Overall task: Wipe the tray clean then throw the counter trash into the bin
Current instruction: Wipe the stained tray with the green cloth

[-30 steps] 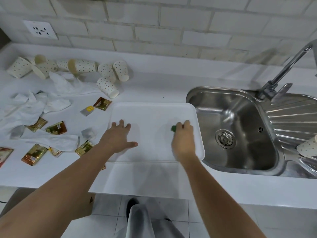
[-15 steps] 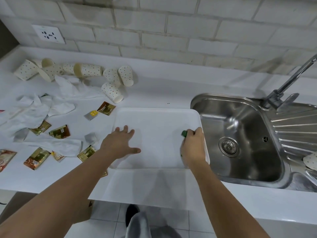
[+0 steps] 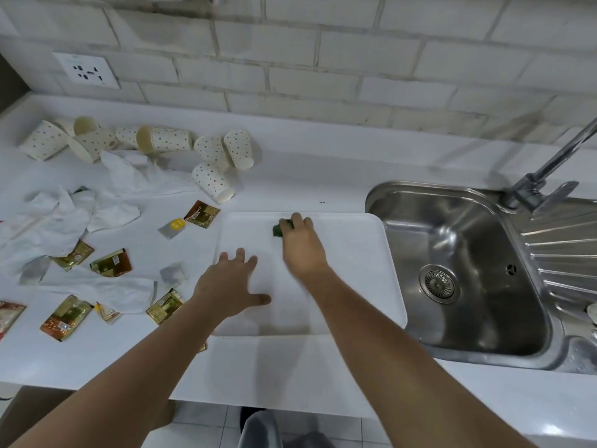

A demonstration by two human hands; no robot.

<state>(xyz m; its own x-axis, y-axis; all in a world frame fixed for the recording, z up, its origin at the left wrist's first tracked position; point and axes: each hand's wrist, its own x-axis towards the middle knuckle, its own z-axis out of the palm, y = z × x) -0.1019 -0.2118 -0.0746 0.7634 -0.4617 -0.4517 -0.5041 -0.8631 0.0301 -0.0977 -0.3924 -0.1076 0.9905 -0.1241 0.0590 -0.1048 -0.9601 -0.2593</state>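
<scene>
On tray (image 3: 355,270), far edge: your right hand (image 3: 302,247) grips green sponge (image 3: 277,230); left hand (image 3: 231,286) flat, fingers spread. Overlap strokes; pin tray firmly.

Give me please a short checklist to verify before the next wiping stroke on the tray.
1. Left hand presses flat on the white rectangular plastic tray: ok.
2. Right hand has a grip on the small green scrubbing pad: ok.
3. Pad touches the tray, near its far edge: ok.
4. Tray wiped clean: cannot tell.
5. Counter trash removed: not ok; dotted paper cups, crumpled white tissues and brown sachets lie left of the tray.
6. Bin located: cannot tell; not in view.
</scene>
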